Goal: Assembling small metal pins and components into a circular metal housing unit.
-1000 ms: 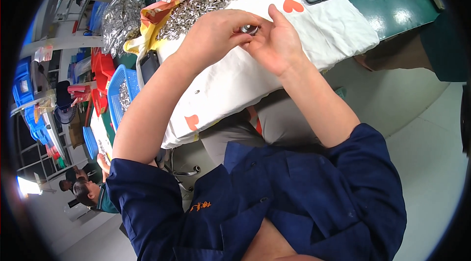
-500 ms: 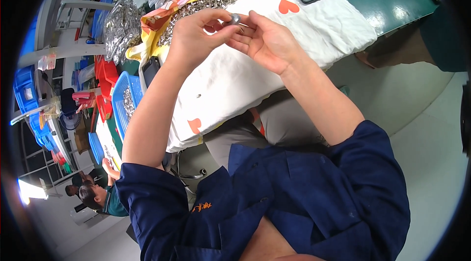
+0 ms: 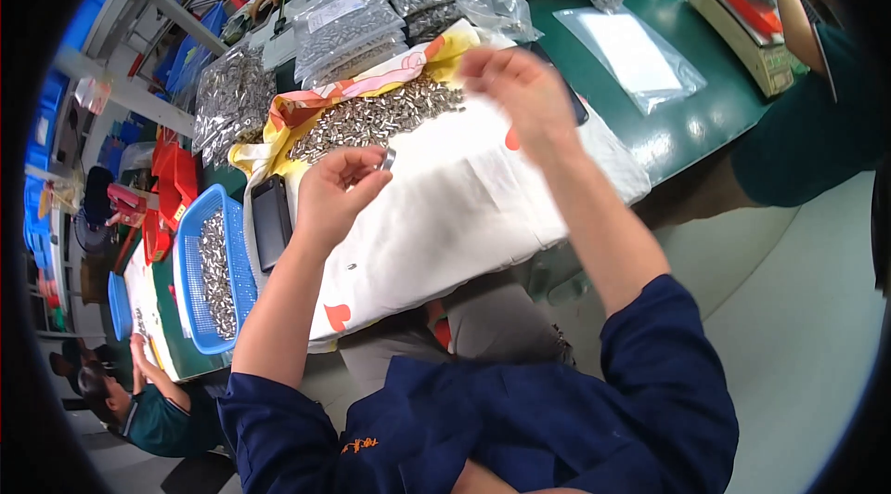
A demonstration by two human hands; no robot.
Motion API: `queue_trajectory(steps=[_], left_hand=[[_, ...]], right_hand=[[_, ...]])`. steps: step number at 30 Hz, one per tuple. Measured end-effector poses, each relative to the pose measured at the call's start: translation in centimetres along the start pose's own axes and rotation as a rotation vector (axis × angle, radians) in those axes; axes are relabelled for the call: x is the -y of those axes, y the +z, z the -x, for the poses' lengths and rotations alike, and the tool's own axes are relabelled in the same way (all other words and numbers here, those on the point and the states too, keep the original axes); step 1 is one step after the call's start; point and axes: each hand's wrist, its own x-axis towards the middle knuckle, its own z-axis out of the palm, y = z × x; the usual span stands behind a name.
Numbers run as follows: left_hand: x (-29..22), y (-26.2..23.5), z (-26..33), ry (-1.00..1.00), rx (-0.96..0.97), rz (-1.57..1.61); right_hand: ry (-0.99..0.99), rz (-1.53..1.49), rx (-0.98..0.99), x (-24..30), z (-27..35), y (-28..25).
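A small metal piece (image 3: 389, 159) is pinched between the thumb and fingertips of the left hand (image 3: 336, 192), which is raised over a white cloth (image 3: 445, 206) spread across the worktable. The right hand (image 3: 515, 90) is lifted higher and further away, blurred by motion, with its fingers loosely spread; whether anything is held in it cannot be told. The two hands are well apart.

Beyond the left hand, a long heap of small silvery metal parts (image 3: 371, 118) is laid on the far side of the cloth, beside a yellow and pink patterned edge. A dark phone (image 3: 271, 220) is placed at the cloth's left border, and just left of it a blue basket (image 3: 190, 253) holding more metal parts is seen. Clear plastic bags (image 3: 348, 25) filled with similar parts are stacked on the green table (image 3: 705, 113) further back. An empty flat clear bag (image 3: 636, 58) lies to the right.
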Motion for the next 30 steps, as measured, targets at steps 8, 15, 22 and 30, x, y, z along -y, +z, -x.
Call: queue_trajectory(steps=[8,15,22,30], left_hand=[[1.0,-2.2,3.0,0.084,-0.032,0.028],[3.5,-6.2,5.0,0.084,-0.123,0.138],[6.3,-6.6,4.7,-0.056,-0.067,0.157],[6.8,-4.8,2.4,-0.098,0.104,0.320]], right_hand=[[-0.969,1.759,0.037,0.4,-13.1,-4.4],[-0.639,1.256,-0.097,4.5,-11.5,-2.3],[-0.135,0.942,0.217,0.0,-2.0,3.8],[-0.296,1.309,0.373,-10.3,-2.4,10.6]])
